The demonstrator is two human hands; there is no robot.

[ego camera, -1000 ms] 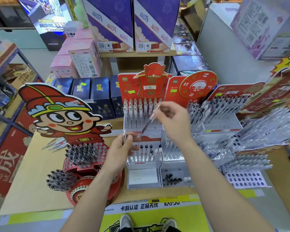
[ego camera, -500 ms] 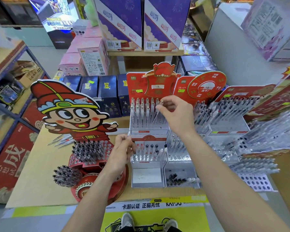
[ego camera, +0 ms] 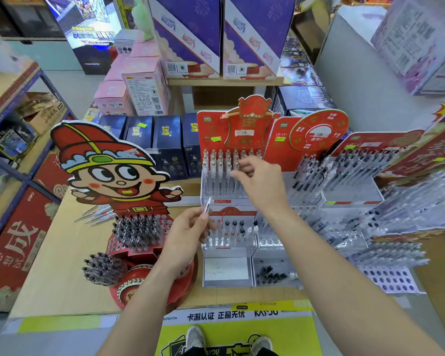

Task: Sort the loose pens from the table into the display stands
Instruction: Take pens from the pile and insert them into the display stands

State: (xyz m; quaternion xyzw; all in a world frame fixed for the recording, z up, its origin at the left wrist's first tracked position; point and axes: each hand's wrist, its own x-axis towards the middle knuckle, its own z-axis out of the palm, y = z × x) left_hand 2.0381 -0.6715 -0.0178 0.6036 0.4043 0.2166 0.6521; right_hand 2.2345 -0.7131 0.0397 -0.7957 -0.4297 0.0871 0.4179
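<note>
While the left hand (ego camera: 188,235) pinches one clear pen (ego camera: 207,205) before the tiered display stand (ego camera: 228,201), the right hand (ego camera: 261,181) curls its fingers (ego camera: 244,164) at the upper-tier pen tops; whether it grips one cannot be determined. Loose pens (ego camera: 98,214) lie on the table (ego camera: 49,265) beside the cartoon cut-out (ego camera: 108,170), so sorting appears partial. Shop shelving (ego camera: 44,80) and stacked boxes (ego camera: 144,86) surround the table.

You are standing in a stationery shop: price-tagged pen display stands (ego camera: 229,191) and stacked boxed goods (ego camera: 144,88) are crowding around.
</note>
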